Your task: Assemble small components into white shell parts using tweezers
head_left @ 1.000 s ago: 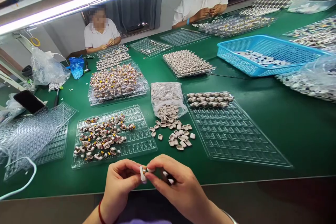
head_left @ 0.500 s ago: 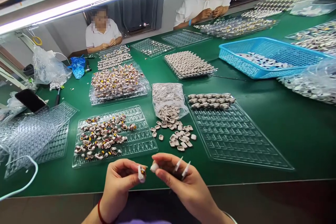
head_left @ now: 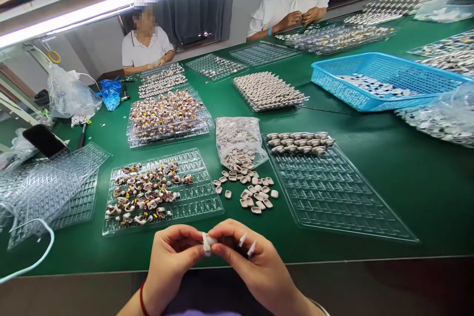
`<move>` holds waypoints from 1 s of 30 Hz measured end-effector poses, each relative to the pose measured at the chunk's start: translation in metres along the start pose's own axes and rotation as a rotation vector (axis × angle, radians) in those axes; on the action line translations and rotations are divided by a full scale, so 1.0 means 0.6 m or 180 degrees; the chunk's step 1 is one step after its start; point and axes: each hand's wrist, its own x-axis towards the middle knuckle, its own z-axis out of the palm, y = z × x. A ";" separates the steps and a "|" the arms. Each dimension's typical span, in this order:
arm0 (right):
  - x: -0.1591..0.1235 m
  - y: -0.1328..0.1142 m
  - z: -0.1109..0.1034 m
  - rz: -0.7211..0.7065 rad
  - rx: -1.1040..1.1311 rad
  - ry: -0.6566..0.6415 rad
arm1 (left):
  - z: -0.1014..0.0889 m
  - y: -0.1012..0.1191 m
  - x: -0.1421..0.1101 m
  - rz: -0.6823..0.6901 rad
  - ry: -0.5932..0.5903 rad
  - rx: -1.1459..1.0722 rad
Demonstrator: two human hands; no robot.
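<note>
1. Left hand (head_left: 166,256): thumb and forefinger pinched together on small white part (head_left: 206,247); other fingers curled.
2. Right hand (head_left: 259,264): thumb and forefinger pinched on pale rounded piece (head_left: 212,240), touching the part's right side. Two pale pointed tips (head_left: 242,240) stick out between fingers; rest hidden.
3. Part: between both hands' fingertips, long axis near upright in view, narrow end up, rounder end toward wearer.
4. Green table (head_left: 281,242): smooth, front edge passing under hands; narrow green strip between hands and trays.
5. Left tray (head_left: 202,205): clear ridged plastic, curved white-brown parts heaped.
6. Loose shells (head_left: 256,202): matte, beige, hollow, rounded-oblong, before clear bag (head_left: 239,133).
7. Right tray (head_left: 340,197): rows of parts at far end, ridged slots nearer; wide green surface rightward.
8. Blue basket (head_left: 333,85): plastic mesh, farther right.
</note>
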 end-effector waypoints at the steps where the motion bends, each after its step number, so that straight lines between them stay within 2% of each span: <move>1: 0.000 0.001 -0.001 0.0000 -0.0027 0.0010 | 0.000 0.000 -0.001 -0.0008 -0.0005 0.0038; 4: -0.001 0.001 -0.001 0.0037 -0.0004 0.0066 | 0.002 -0.001 -0.004 -0.0002 0.0015 0.0123; 9: -0.005 -0.003 0.006 0.0227 0.0151 0.0235 | 0.011 -0.007 -0.006 0.0135 0.0268 0.0004; 17: -0.009 0.002 0.021 0.0383 0.0807 0.0342 | 0.011 -0.029 -0.009 0.0305 0.0370 0.0041; 30: -0.012 0.009 0.024 0.0490 0.0915 0.0366 | 0.019 -0.016 -0.014 0.0462 0.0406 0.0280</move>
